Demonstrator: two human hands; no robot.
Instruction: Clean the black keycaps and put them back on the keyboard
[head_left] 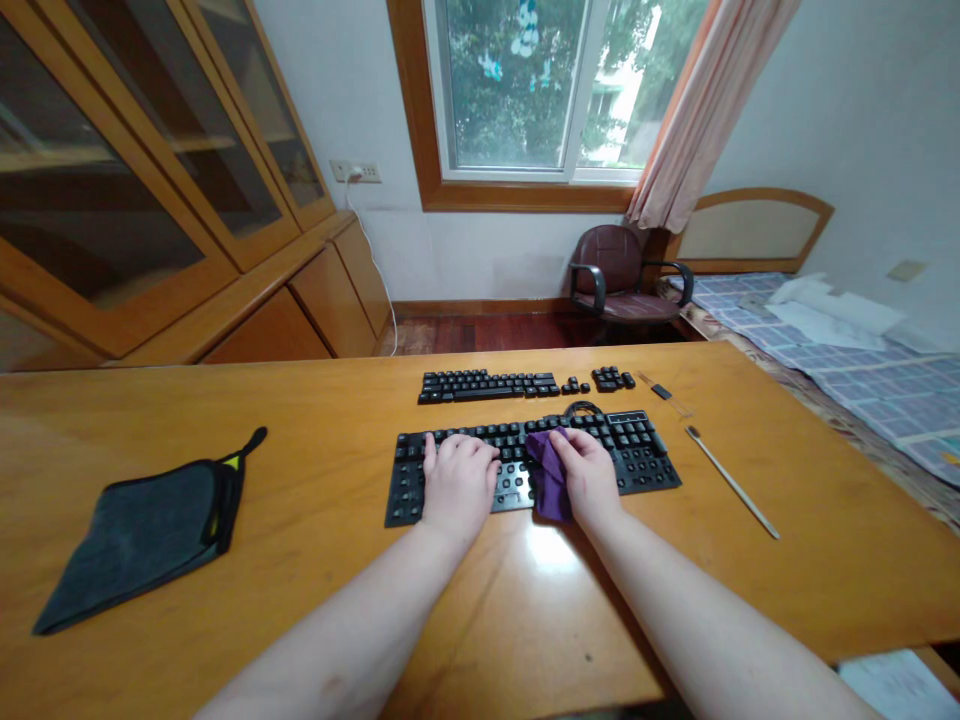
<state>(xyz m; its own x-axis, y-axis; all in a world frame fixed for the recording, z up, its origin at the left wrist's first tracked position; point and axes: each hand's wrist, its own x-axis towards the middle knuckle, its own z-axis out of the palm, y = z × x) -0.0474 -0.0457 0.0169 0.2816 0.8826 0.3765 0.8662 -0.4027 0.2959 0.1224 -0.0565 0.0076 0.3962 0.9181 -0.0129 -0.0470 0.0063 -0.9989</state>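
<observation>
A black keyboard point(645, 468) lies on the wooden table, its lower rows stripped of keycaps and its upper rows still capped. My left hand point(459, 482) rests on the left part of the keyboard, fingers spread over the upper keys. Pinched in my right hand point(589, 478) is a purple cloth point(551, 480), which hangs over the right-middle of the keyboard and touches it. Behind the keyboard, removed black keycaps point(487, 387) stand in rows, with smaller groups of keycaps point(611, 379) to the right.
On the table's left lies a folded grey towel point(142, 530) with a black loop. To the right are a thin brush point(733, 483) and a wire keycap puller point(661, 392). Beyond the table point(315, 640) stand a chair point(619, 265), a bed point(862, 350) and a glass-doored cabinet point(225, 250).
</observation>
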